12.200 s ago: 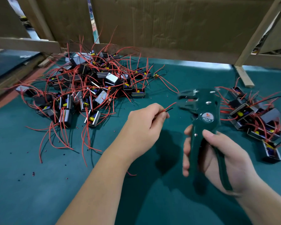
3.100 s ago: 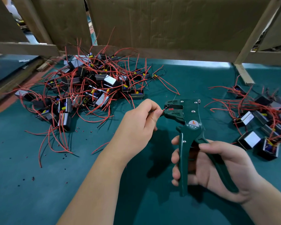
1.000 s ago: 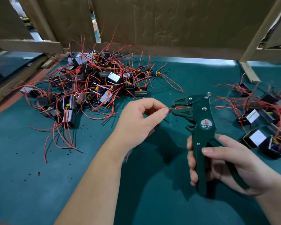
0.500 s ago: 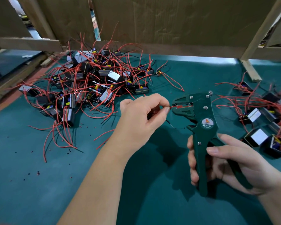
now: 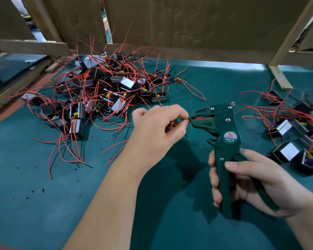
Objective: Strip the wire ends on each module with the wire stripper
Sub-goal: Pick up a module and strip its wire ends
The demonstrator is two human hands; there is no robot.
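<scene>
Head view: the left hand point(image 5: 157, 134) pinches a red wire point(image 5: 189, 120) between thumb and forefinger, and the wire's tip sits in the mouth of the stripper point(image 5: 222, 129). The right hand point(image 5: 246, 184) has its fingers curled round the stripper's handles and holds the tool head-up above the mat point(image 5: 43, 204). A large pile of modules point(image 5: 101, 94) lies behind the left hand. A smaller group point(image 5: 293, 130) lies at right, well apart. Insulation bits point(image 5: 42, 190) dot the mat at left.

Module pile point(image 5: 101, 94) left, wire stripper point(image 5: 222, 141) right
</scene>
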